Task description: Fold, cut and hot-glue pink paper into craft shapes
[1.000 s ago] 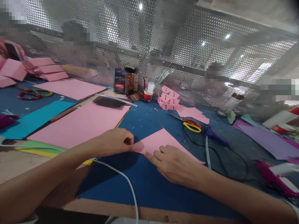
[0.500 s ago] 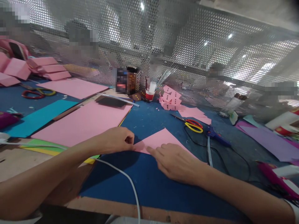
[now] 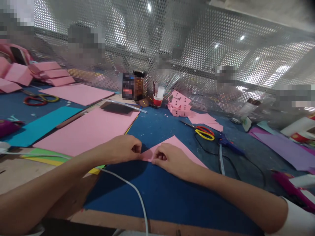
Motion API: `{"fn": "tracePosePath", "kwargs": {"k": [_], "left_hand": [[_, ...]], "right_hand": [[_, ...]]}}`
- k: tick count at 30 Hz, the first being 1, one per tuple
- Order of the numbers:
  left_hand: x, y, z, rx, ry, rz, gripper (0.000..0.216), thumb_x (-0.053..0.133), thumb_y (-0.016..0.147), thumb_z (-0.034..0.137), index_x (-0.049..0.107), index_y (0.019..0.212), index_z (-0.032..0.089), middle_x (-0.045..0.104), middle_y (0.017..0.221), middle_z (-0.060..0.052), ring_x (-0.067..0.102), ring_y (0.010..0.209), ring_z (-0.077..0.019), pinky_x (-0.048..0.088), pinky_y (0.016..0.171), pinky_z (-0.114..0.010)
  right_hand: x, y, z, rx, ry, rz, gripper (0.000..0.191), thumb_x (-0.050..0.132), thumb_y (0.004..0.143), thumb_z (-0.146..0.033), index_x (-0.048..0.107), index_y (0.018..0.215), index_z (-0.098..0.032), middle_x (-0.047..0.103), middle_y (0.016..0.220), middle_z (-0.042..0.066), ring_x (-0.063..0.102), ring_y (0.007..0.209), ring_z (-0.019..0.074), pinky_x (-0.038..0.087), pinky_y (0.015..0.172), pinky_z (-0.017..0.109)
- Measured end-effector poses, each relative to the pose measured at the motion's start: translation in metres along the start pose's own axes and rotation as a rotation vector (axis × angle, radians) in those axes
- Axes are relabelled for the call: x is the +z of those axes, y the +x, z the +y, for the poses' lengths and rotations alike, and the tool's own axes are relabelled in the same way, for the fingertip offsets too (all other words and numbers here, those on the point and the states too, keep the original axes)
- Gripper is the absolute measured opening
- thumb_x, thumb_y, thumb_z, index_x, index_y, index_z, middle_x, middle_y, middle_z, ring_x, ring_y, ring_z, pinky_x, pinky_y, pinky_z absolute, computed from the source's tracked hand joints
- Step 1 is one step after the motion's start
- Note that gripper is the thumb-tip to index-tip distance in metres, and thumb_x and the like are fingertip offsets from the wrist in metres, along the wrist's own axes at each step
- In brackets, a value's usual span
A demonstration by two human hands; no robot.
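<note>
In the head view, the pink folded-looking paper [image 3: 147, 155] lies on the blue desk [image 3: 118, 196] right in front of me, its peak pointing away. My left hand [image 3: 125, 149] is curled, thumb and finger closed on the sheet's left tip. My right hand [image 3: 176, 162] is curled too, fingertips at the near edge; whether they pinch or merely press, I cannot tell. To work this edge well, I judge, I should pin the tip lightly, line up the layers, and press with even force, without creasing the corner. The scissors [image 3: 204, 133] and blue glue gun [image 3: 230, 145] lie beyond my right hand, clear of the paper.
</note>
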State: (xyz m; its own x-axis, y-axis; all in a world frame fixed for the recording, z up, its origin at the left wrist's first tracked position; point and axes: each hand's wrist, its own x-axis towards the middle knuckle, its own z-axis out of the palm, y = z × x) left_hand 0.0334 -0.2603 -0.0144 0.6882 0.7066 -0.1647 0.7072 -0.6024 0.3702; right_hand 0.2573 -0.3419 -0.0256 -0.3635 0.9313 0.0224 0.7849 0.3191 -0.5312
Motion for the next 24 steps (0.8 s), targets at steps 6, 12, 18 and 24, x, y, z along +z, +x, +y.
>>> {"fn": "tracePosePath", "kwargs": {"k": [6, 12, 18, 24], "left_hand": [[0.000, -0.001, 0.001, 0.002, -0.012, -0.002, 0.022, 0.062, 0.081, 0.043, 0.068, 0.072, 0.024, 0.071, 0.076, 0.000, 0.060, 0.069, -0.0178, 0.033, 0.058, -0.028], [0.001, 0.000, -0.002, 0.002, -0.009, 0.003, 0.020, 0.062, 0.079, 0.041, 0.068, 0.071, 0.023, 0.070, 0.076, -0.001, 0.060, 0.069, -0.0177, 0.033, 0.059, -0.028], [0.002, 0.002, -0.003, 0.007, 0.004, 0.002, 0.019, 0.063, 0.078, 0.040, 0.067, 0.071, 0.023, 0.069, 0.075, 0.000, 0.060, 0.070, -0.0182, 0.034, 0.060, -0.028], [-0.001, 0.000, 0.003, -0.016, 0.012, 0.011, 0.018, 0.061, 0.078, 0.038, 0.065, 0.069, 0.023, 0.069, 0.075, 0.000, 0.060, 0.070, -0.0179, 0.034, 0.060, -0.028]], "right_hand": [[0.003, -0.002, -0.001, 0.016, -0.008, 0.018, 0.007, 0.066, 0.090, -0.025, 0.069, 0.085, -0.020, 0.068, 0.086, 0.001, 0.056, 0.076, 0.0140, 0.035, 0.065, 0.027], [0.007, -0.002, -0.002, 0.022, -0.057, 0.051, 0.011, 0.062, 0.090, -0.024, 0.066, 0.080, -0.020, 0.067, 0.086, 0.001, 0.055, 0.079, 0.0155, 0.036, 0.067, 0.027], [0.010, -0.002, -0.001, 0.009, -0.095, 0.077, 0.011, 0.059, 0.089, -0.022, 0.062, 0.078, -0.020, 0.065, 0.084, 0.001, 0.054, 0.077, 0.0156, 0.034, 0.067, 0.028], [0.013, -0.001, 0.000, -0.018, -0.162, 0.112, 0.013, 0.056, 0.089, -0.022, 0.058, 0.076, -0.020, 0.062, 0.080, 0.002, 0.052, 0.075, 0.0156, 0.032, 0.065, 0.029]]}}
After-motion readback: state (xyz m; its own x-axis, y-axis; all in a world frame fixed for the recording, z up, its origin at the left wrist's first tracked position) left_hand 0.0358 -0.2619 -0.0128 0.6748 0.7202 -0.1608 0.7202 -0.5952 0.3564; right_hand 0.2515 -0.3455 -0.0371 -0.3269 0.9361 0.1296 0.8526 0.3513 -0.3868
